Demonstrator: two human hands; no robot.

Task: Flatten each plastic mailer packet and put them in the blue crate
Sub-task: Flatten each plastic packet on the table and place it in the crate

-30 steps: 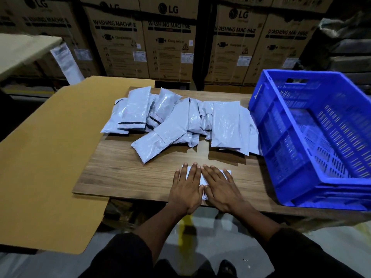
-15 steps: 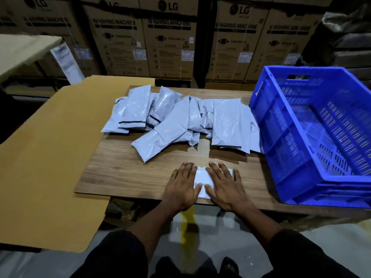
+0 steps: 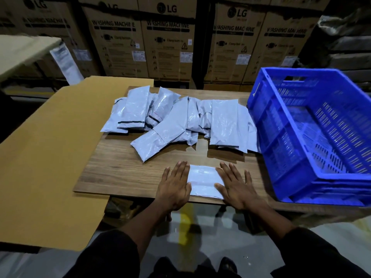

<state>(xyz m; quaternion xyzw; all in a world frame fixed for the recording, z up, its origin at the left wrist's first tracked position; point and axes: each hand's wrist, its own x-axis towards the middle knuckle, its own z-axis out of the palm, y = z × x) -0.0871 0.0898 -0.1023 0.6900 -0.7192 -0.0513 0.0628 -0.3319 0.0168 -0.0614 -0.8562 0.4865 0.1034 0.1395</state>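
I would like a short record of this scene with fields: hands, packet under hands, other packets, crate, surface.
hands: left hand and right hand flat, pressing the packet's two ends
packet under hands: white packet, flat, at the table's near edge
other packets: grey pile behind it
crate: blue crate on the right, no packets seen inside
surface: wooden table

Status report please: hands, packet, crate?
Left hand and right hand flat, pressing one packet. Blue crate empty. Nothing in the way.
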